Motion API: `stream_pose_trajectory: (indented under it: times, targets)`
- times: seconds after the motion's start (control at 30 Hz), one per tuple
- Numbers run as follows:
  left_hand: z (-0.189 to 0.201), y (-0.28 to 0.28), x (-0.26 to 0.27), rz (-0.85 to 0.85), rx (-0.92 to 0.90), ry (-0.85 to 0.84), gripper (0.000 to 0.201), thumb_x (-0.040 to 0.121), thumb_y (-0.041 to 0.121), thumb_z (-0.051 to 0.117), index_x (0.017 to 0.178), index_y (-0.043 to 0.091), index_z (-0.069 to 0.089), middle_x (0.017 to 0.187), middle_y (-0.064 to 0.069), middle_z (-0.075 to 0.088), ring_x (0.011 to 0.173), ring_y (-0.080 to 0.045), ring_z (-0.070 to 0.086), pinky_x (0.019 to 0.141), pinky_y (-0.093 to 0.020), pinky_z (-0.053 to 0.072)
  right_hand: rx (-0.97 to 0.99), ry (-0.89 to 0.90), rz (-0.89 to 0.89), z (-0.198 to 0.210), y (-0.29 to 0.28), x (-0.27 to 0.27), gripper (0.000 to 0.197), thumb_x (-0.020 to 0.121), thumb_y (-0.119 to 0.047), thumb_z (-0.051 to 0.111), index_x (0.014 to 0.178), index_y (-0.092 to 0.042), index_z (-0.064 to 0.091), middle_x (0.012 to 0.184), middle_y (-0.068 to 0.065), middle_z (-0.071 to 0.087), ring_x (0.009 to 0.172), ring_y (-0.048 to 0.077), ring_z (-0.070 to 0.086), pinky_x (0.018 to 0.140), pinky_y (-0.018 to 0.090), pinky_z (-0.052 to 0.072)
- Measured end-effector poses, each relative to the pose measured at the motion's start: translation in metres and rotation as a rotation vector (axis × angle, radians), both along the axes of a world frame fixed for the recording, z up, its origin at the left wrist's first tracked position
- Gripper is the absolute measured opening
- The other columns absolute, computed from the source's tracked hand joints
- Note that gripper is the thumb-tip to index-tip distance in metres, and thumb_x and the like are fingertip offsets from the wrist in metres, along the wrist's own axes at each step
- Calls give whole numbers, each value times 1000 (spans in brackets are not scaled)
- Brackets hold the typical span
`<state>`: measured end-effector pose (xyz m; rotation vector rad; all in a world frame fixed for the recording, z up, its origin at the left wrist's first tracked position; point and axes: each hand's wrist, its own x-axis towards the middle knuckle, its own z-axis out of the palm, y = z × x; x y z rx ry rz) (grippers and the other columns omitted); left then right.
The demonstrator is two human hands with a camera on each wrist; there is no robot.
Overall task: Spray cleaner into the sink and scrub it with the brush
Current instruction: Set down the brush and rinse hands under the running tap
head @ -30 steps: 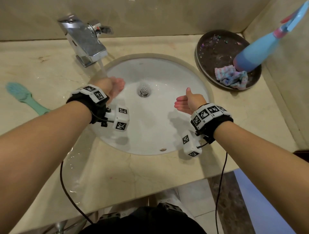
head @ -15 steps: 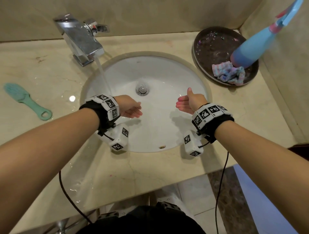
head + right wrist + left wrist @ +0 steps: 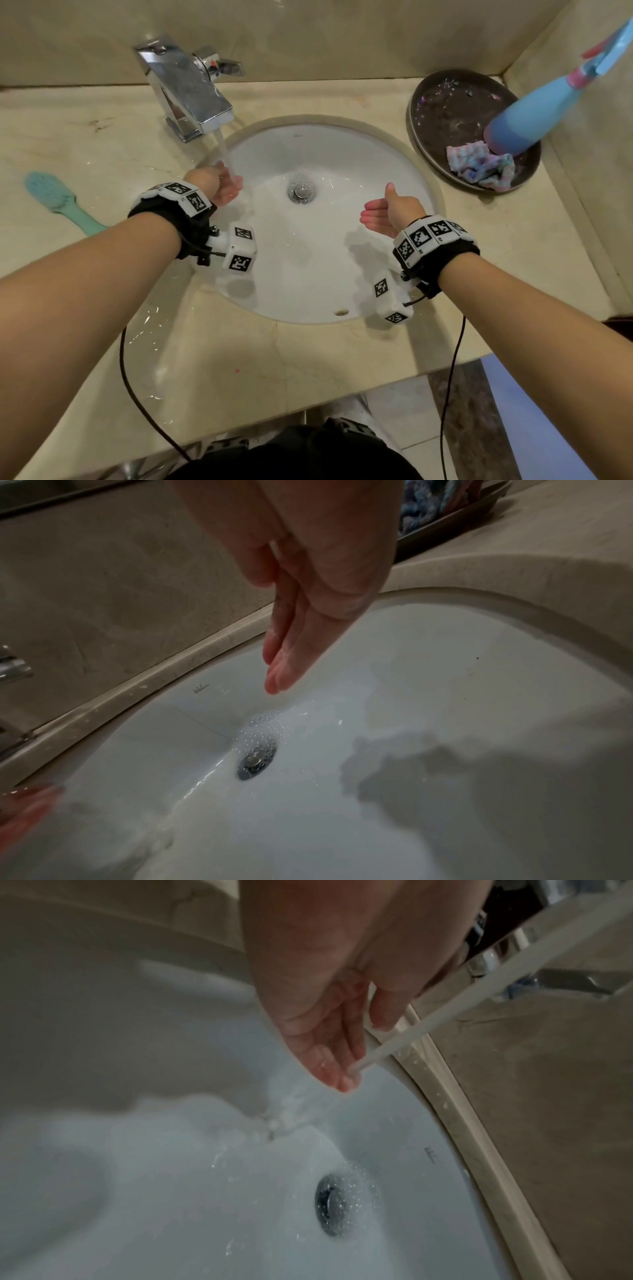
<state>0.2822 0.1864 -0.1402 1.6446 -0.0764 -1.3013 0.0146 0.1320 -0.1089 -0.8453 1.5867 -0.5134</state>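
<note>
The white sink (image 3: 342,267) is wet, with water running from the chrome tap (image 3: 191,99) toward the drain (image 3: 300,192). My left hand (image 3: 219,185) is under the stream at the basin's left side, fingers straight and empty; the left wrist view shows the water hitting its fingers (image 3: 335,1069). My right hand (image 3: 383,214) hovers empty over the right of the basin, fingers straight and thumb up, its fingers (image 3: 284,666) above the drain (image 3: 257,761). The teal brush (image 3: 58,200) lies on the counter far left. The blue spray bottle (image 3: 534,116) stands in the dark tray (image 3: 442,116) at the back right.
A crumpled pastel cloth (image 3: 479,162) lies in the tray beside the bottle. The beige counter (image 3: 239,359) is wet in front of the sink at the left. Walls close in behind and at the right. Cables hang from both wrists.
My left hand swung from under the tap to the basin's middle and is now back under the stream. The right hand has stayed where it was.
</note>
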Motion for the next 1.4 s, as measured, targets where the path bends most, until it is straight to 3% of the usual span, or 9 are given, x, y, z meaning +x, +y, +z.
stream_pose_trajectory:
  times: [0.17, 0.3, 0.4, 0.47, 0.57, 0.7, 0.83, 1.03, 1.4]
  targets:
    - [-5, -4, -2, 5, 49, -12, 30, 102, 19, 30, 75, 17, 42, 77, 4, 53, 61, -4, 56, 54, -13, 48, 6, -5, -21, -3, -6, 0, 56, 102, -38, 30, 74, 0, 60, 75, 15, 64, 63, 22, 63, 64, 27, 56]
    - [1, -13, -8, -4, 49, 141, 35, 102, 13, 22, 71, 11, 37, 69, -1, 36, 50, -7, 43, 47, -14, 33, 13, -8, -23, -6, -9, 0, 56, 102, -38, 30, 74, 0, 60, 74, 15, 63, 63, 22, 63, 62, 26, 56]
    - [9, -17, -7, -1, -12, 325, 28, 96, 5, 25, 73, 5, 42, 88, -4, 49, 80, -15, 53, 73, -18, 44, 20, -12, -27, -8, -11, -1, 56, 102, -38, 30, 73, 0, 59, 74, 15, 63, 63, 22, 62, 60, 25, 56]
    - [11, -20, -4, -54, -59, 361, 42, 103, 19, 17, 88, 1, 53, 118, -15, 56, 117, -25, 54, 101, -28, 42, 25, -15, -33, -9, -13, -1, 56, 102, -38, 30, 73, 1, 59, 73, 15, 63, 63, 22, 62, 55, 23, 55]
    - [15, -23, -4, -92, -19, 328, 54, 104, 34, 13, 105, 0, 55, 137, -19, 48, 113, -33, 55, 106, -38, 36, 32, -8, -34, -11, -16, -3, 56, 102, -38, 30, 73, 1, 59, 73, 15, 63, 62, 22, 62, 53, 22, 55]
    - [6, -22, 0, -87, 1, 252, 49, 103, 20, 16, 149, 4, 13, 156, -13, 12, 144, -24, 13, 119, -31, 11, 38, 1, -22, -11, -19, -3, 56, 102, -38, 30, 73, 1, 59, 73, 14, 62, 62, 22, 61, 55, 22, 55]
    - [10, -27, 1, -136, -142, 386, 37, 97, 33, 37, 117, 8, 57, 108, -11, 71, 118, -25, 57, 99, -38, 46, 41, 12, 1, -11, -24, 0, 56, 102, -39, 30, 74, 0, 59, 74, 14, 63, 63, 21, 62, 58, 23, 55]
    - [11, -24, 3, -172, 72, 130, 40, 104, 24, 18, 77, 12, 44, 79, -4, 49, 68, -15, 49, 62, -24, 39, 17, 31, 47, -5, -32, 8, 56, 102, -38, 30, 73, 0, 59, 75, 14, 63, 63, 21, 62, 57, 22, 55]
    - [28, 10, 24, -223, 213, -27, 38, 100, 39, 35, 79, 13, 53, 86, -3, 57, 73, -17, 53, 68, -26, 39, -196, -200, 407, 37, -35, 102, 26, 100, -18, 42, 100, -1, 62, 86, 8, 62, 71, 16, 60, 75, 23, 51]
